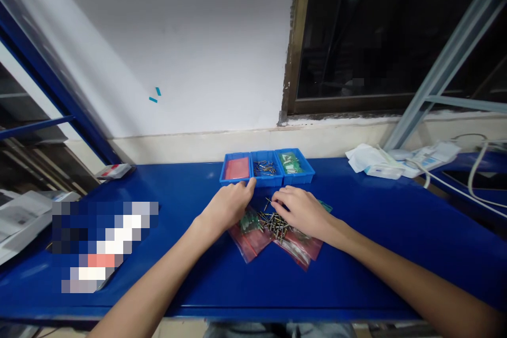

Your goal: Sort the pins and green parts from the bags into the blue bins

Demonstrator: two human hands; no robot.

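Observation:
My left hand (232, 203) is at the left of a loose pile of screws (278, 226), its fingers curled in and one digit pointing at the blue bins. What its fingers hold, if anything, is hidden. Over the right side of the pile, my right hand (303, 210) has its fingers bent together. A single screw (268, 203) shows right at its fingertips; whether it is pinched I cannot tell. Beneath the pile lie reddish plastic zip bags (249, 243) and small clear-green packets (250, 220), partly covered by my hands.
Against the wall stand three joined blue bins: one with red bags (236, 168), one with screws (266, 168), one with green packets (291, 162). White papers and wrappers (382, 163) and cables (443, 185) lie at the right. A small box (114, 171) sits at the back left.

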